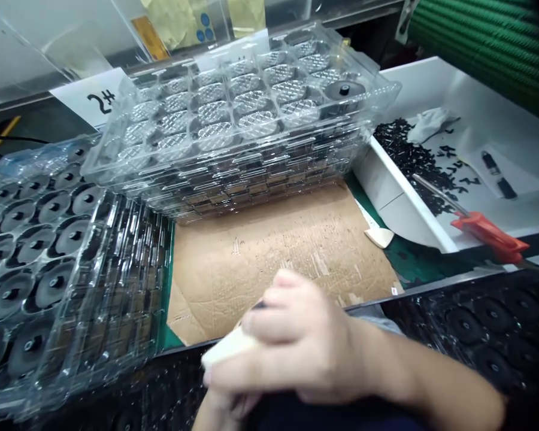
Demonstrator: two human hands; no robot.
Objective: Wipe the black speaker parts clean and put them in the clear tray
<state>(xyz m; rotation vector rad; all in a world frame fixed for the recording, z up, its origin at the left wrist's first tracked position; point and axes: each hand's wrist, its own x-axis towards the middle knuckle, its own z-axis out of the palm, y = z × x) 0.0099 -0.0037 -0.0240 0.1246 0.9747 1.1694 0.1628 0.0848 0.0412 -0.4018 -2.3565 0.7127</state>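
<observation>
My right hand (300,344) is low in the middle, fingers curled and blurred by motion, and it lies over my left hand (222,404). Only a little of the left hand shows beneath it. A pale whitish thing (229,350) sticks out to the left between the fingers, with a small dark bit (259,306) at the right hand's fingertips; I cannot make out what either is. Both hands hover above a dark tray (476,326) of black round parts at the near edge, just in front of a brown cardboard sheet (269,245).
A stack of clear blister trays (251,149) stands at the back; its top tray holds one black round part (344,90). Another clear stack (49,251) full of black round parts lies left. A white bin (408,203) with small black pieces and a red-handled tool (489,234) sits right.
</observation>
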